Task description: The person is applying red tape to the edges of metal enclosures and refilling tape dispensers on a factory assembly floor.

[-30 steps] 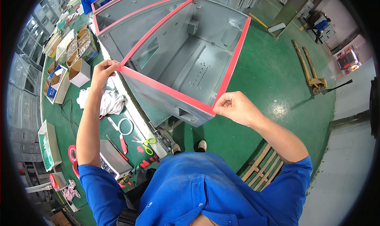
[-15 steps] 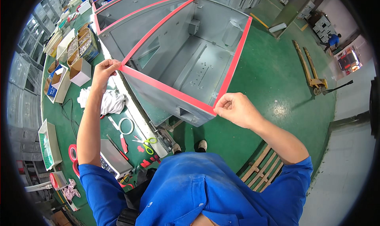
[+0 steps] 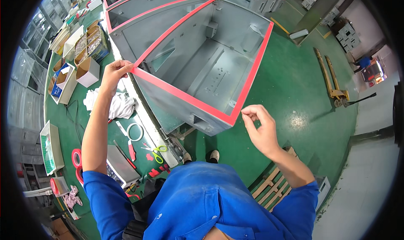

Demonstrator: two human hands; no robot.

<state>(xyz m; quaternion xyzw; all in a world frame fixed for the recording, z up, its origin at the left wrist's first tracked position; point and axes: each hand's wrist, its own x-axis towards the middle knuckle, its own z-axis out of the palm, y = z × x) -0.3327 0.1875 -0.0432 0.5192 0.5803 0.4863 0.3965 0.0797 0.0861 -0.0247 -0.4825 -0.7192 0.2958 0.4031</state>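
Observation:
A grey metal cabinet shell [image 3: 168, 95] lies with its open side up, and red tape [image 3: 185, 96] runs along its rim. My left hand [image 3: 116, 75] pinches the tape at the rim's near left corner, thumb and fingers closed. Just off the near right corner, my right hand [image 3: 261, 128] is in the air, apart from the cabinet. Its fingers are bent and the thumb stands slightly apart from them, with nothing visible between. Inside the shell are a perforated plate [image 3: 216, 76] and a small box-shaped bracket [image 3: 211, 29].
On the green bench to the left lie scissors [image 3: 158, 157], a white ring [image 3: 134, 132], a red-handled knife [image 3: 131, 151], white cloth [image 3: 113, 104] and red tape rolls [image 3: 76, 158]. More taped shells [image 3: 147, 19] stand beyond. A pallet jack [image 3: 338, 93] and wooden pallet [image 3: 273, 185] are at right.
My right hand has come away from the near right corner and moved right, its fingers loosened. My left hand still pinches the near left corner.

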